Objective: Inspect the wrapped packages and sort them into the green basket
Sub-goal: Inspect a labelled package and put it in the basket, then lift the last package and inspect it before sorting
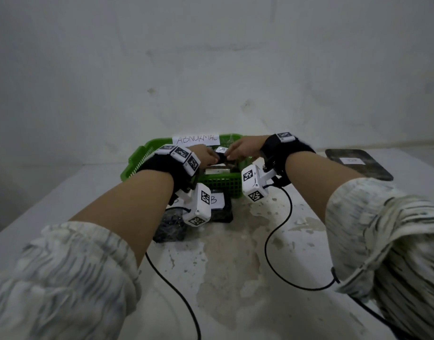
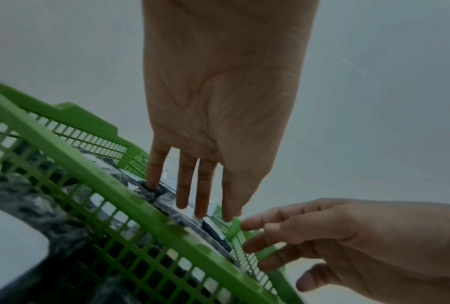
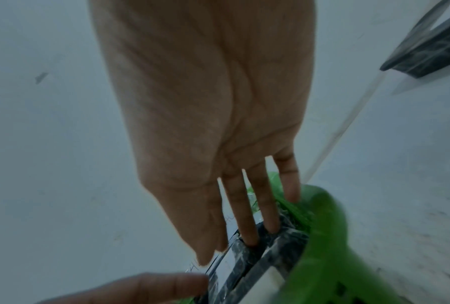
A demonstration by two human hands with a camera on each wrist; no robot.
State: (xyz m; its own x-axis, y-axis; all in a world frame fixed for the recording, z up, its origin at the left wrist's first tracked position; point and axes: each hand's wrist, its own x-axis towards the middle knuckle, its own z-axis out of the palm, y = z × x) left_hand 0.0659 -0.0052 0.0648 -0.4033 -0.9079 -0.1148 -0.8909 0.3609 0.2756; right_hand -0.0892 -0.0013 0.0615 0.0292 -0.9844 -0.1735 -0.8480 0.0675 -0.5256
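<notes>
both hands reach into the green plastic lattice basket (image 1: pixel 218 184) on the pale, stained worktop (image 1: pixel 235 253). left hand (image 1: pixel 206 157) and right hand (image 1: pixel 245 148) rest straight, spread fingers on a dark film-wrapped package (image 1: pixel 222 157) in the basket, gripping nothing. another dark wrapped package marked "b" (image 1: pixel 221 207) lies on the worktop just before the basket.

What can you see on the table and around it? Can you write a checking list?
Surface: white table, paint worn and patchy.
Job's things: green basket with ABNORMAL sign; dark wrapped package being lowered into it; package labelled B on the table in front.
Clutter: dark flat pad with a white label, far right.
Hands: left hand and right hand touch the package with straight fingers.
Cables: black cables trail from both wrist cameras.
Surroundings: bare grey wall.
</notes>
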